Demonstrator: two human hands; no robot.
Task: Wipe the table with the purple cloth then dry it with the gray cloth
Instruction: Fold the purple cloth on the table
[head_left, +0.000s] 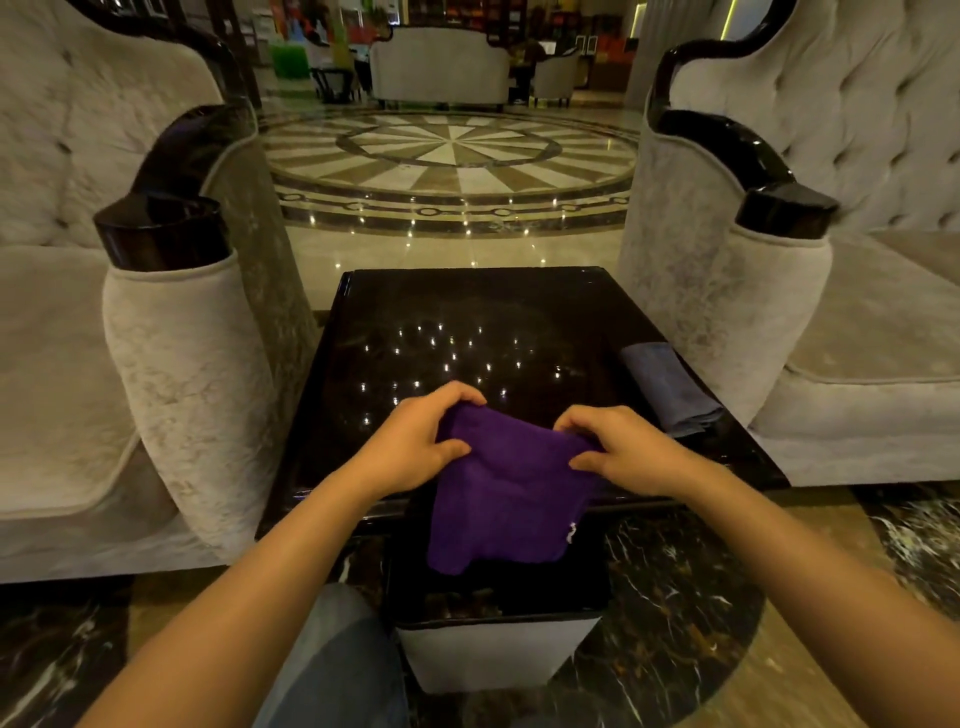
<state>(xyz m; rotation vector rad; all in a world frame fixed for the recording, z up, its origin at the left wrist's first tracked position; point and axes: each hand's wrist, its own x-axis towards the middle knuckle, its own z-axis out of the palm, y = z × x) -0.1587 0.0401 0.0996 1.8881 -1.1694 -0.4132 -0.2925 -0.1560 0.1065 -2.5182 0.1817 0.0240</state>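
Observation:
A purple cloth (506, 493) hangs between my two hands over the near edge of the glossy black table (467, 332). My left hand (421, 441) pinches its upper left corner and my right hand (618, 452) pinches its upper right corner. The cloth's lower part droops below the table edge, above a dark bin. A folded gray cloth (670, 389) lies on the table's right side, beside the right sofa arm.
Two plush beige sofas flank the table, their arms (176, 332) (727, 312) close to its sides. A square bin (498, 639) with a dark top stands on the floor just before the table. My knee (332, 649) is at the lower left of it.

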